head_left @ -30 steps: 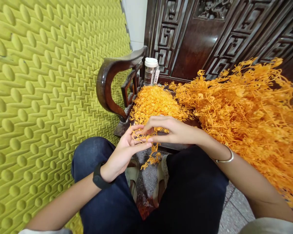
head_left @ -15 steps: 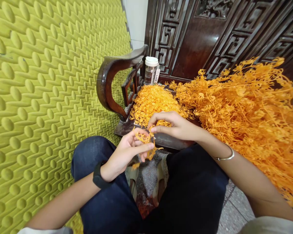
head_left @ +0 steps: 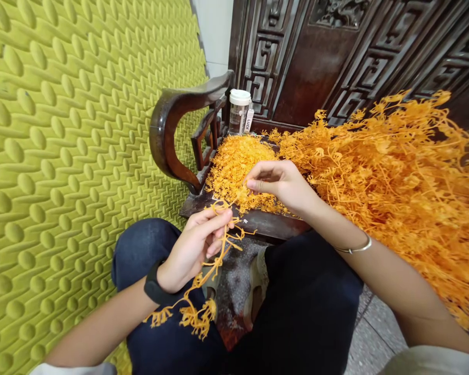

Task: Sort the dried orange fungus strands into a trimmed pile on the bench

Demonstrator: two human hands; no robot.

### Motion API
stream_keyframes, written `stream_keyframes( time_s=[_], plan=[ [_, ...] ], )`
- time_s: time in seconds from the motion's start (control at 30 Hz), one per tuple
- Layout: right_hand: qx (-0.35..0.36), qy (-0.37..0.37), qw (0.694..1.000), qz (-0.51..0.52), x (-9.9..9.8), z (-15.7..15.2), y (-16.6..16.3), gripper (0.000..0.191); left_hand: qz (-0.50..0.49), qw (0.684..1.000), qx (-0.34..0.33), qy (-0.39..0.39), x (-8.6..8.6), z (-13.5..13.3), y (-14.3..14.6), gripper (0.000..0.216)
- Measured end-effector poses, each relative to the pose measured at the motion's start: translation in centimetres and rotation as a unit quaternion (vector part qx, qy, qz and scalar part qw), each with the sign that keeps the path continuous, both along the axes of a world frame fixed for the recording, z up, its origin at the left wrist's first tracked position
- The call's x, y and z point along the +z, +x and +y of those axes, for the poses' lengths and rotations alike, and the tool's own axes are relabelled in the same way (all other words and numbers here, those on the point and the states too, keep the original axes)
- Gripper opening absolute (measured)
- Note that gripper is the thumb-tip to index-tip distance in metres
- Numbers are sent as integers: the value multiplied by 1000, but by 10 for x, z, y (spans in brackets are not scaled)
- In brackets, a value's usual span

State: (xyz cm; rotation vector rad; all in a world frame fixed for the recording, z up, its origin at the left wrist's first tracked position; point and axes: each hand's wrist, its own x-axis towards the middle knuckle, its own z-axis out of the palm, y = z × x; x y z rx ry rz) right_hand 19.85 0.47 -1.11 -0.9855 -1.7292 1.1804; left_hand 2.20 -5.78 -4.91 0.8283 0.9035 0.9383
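Head: left hand (head_left: 195,237) pinches one orange sprig (head_left: 219,260); right hand (head_left: 283,182) pinched narrow, contents unclear.

The left hand (head_left: 197,237) and right hand (head_left: 279,183) both pinch, the right farther forward.

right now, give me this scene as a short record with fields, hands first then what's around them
left hand: the left hand pinches an orange sprig, its tufted ends hanging down
right hand: the right hand has thumb and finger pinched near the orange pile; anything held is hard to tell
bench: dark wood, bearing the pile
behind pile: jar with a white lid
right side: large orange bundle
left side: yellow-green textured wall
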Motion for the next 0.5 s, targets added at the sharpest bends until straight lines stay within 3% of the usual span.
stream_keyframes(
  time_s=[0.1, 0.17, 0.23, 0.33, 0.4, 0.5],
  plan=[
    [-30, -13, 999, 18, -1, 3, -2, 15, -19, 1000, -1, -5, 1, 3, 0, 21],
    [-77, 21, 996, 33, -1, 14, 8, 14, -30, 999, -1, -12, 1, 2, 0, 22],
    [-180, 93, 977, 65, -3, 33, 30, 14, -33, 999, -1, -20, 0, -1, -1, 23],
    [-352, 158, 920, 76, -9, 61, 67, 17, -23, 999, -1, -29, -2, -5, -3, 26],
    [-359, 156, 919, 43, -13, 68, 80, 11, -27, 999, -1, -22, -3, -6, -3, 26],
    [-303, 188, 934, -28, -14, 62, 75, 8, -60, 998, 0, 1, -4, -5, -2, 24]
  ],
)
